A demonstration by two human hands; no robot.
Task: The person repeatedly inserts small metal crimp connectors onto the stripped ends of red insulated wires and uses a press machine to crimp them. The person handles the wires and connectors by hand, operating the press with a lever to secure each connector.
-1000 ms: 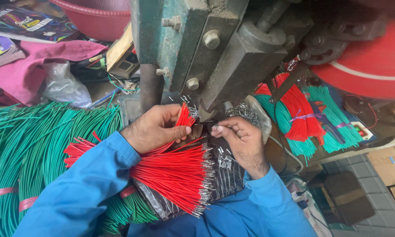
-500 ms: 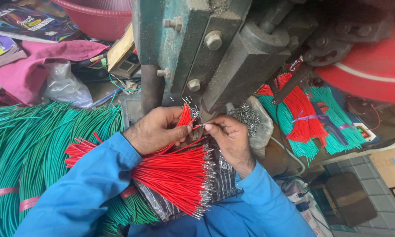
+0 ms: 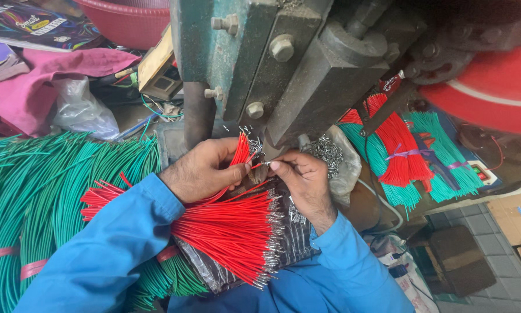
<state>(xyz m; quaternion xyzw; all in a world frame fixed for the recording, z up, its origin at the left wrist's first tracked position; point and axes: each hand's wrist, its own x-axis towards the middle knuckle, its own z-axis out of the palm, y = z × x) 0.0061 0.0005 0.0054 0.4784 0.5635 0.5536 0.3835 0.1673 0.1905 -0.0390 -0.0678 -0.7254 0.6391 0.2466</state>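
My left hand (image 3: pixel 205 171) grips a small bunch of short red wires (image 3: pixel 241 152), their bare ends pointing up toward the base of the green metal press (image 3: pixel 254 64). Just to its right, my right hand (image 3: pixel 304 177) pinches a single red wire (image 3: pixel 259 166) by its end, close to the left hand's bunch. Below both hands a fan of red wires with metal terminals (image 3: pixel 231 232) lies on a dark foil sheet (image 3: pixel 295 232) across my lap. Both sleeves are blue.
A large heap of green wires (image 3: pixel 46 185) fills the left side. A clear bag of small metal terminals (image 3: pixel 333 156) sits right of the press. Tied red and green wire bundles (image 3: pixel 405 153) lie farther right. A pink cloth (image 3: pixel 34 87) and a red basin (image 3: pixel 127 20) are at the back left.
My right hand has drawn left, closer to the left hand and the press, and now pinches one wire by its end. The left hand holds its bunch in place.
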